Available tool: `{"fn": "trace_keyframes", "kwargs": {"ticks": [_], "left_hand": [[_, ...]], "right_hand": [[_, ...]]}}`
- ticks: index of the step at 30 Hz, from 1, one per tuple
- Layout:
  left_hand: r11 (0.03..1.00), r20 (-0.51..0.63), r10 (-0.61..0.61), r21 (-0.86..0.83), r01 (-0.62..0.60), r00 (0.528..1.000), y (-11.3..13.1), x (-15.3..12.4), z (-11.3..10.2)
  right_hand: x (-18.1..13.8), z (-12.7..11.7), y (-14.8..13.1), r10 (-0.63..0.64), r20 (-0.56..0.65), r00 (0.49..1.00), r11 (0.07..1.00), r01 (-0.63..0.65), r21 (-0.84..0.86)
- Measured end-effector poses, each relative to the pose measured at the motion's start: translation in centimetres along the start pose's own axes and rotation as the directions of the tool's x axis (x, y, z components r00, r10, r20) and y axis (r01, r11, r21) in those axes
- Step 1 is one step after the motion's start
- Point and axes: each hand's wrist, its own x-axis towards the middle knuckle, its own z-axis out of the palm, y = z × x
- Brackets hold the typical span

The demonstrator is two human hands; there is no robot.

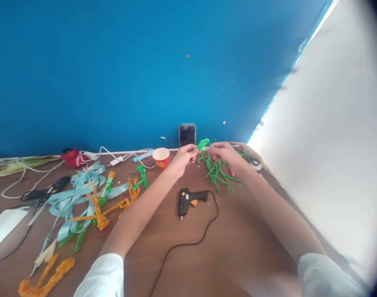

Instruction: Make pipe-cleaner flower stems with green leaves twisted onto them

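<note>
Both my hands are raised over the far side of the brown table (238, 247), pinching a green pipe cleaner piece (203, 144) between them. My left hand (184, 156) grips one end with closed fingers. My right hand (223, 152) pinches the other end. Under and just beyond my right hand lies a loose pile of green pipe cleaners (221, 173). A black glue gun (190, 199) rests on the table below my hands, its black cord (188, 243) trailing toward me.
A red paper cup (161, 158) stands left of my hands, a dark phone (187, 135) leans on the blue wall. Light-blue ribbons (79, 192), orange pipe cleaners (101, 214), a red object (70, 156), white cables and a white box (4, 225) crowd the left side.
</note>
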Motion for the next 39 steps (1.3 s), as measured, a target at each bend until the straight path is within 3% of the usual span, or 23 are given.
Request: {"fn": "trace_keyframes", "kwargs": {"ticks": [3, 5, 7, 10, 13, 15, 19, 23, 26, 28, 30, 35, 39], "left_hand": [[0.932, 0.065, 0.115, 0.338, -0.130, 0.991, 0.7, -0.5, 0.0], [0.768, 0.125, 0.198, 0.597, -0.233, 0.972, 1.2, -0.9, 0.0], [0.529, 0.182, 0.246, 0.798, -0.289, 0.952, 1.4, -1.4, 0.3], [0.230, 0.216, 0.200, 0.938, -0.260, 0.956, 0.8, -2.0, 1.0], [0.105, 0.171, 0.148, 0.977, -0.187, 0.974, -0.3, -1.9, 1.4], [0.135, 0.106, 0.161, 0.982, -0.128, 0.981, -0.8, -1.5, 1.2], [0.323, -0.017, 0.251, 0.944, -0.067, 0.968, -1.0, -0.7, 0.3], [0.552, -0.122, 0.358, 0.827, -0.105, 0.926, -0.9, -0.5, 0.1], [0.779, -0.153, 0.285, 0.612, -0.136, 0.946, -1.2, -0.2, 0.2], [0.917, -0.119, 0.177, 0.381, -0.120, 0.977, -1.5, 0.2, 0.2], [0.981, -0.067, 0.108, 0.172, -0.095, 0.992, -1.8, 0.6, 0.2], [0.995, 0.060, 0.094, -0.030, -0.093, 0.994, -1.9, 0.9, 0.3], [0.992, 0.182, 0.059, -0.122, -0.037, 0.981, -1.5, 0.2, 1.2]], "right_hand": [[0.2, -0.4, 0.3, 0.037, -0.010, 0.999, 0.999, -0.037, -0.035], [0.3, -0.5, 0.4, 0.029, -0.014, 0.999, 0.997, -0.030, -0.070], [0.2, -0.5, 0.3, 0.002, -0.009, 1.000, 0.993, -0.004, -0.122], [-0.2, 0.1, -0.1, -0.021, 0.004, 1.000, 0.974, 0.022, -0.224], [-0.8, 1.1, -0.7, -0.056, 0.001, 0.998, 0.936, 0.053, -0.347], [-1.2, 1.7, -1.2, -0.119, -0.025, 0.993, 0.889, 0.095, -0.448], [-2.1, 3.0, -2.0, -0.266, -0.085, 0.960, 0.793, 0.168, -0.585], [-3.4, 4.4, -2.6, -0.428, -0.202, 0.881, 0.610, 0.117, -0.784], [-4.0, 5.3, -2.7, -0.444, -0.152, 0.883, 0.542, 0.129, -0.830], [-3.9, 5.4, -2.7, -0.406, -0.136, 0.904, 0.584, 0.143, -0.799], [-3.6, 5.0, -2.7, -0.380, -0.160, 0.911, 0.654, 0.142, -0.743], [-2.3, 2.8, -2.7, -0.372, -0.256, 0.892, 0.788, 0.158, -0.595], [-2.0, 2.0, -2.6, -0.325, -0.197, 0.925, 0.842, 0.188, -0.505]]}}
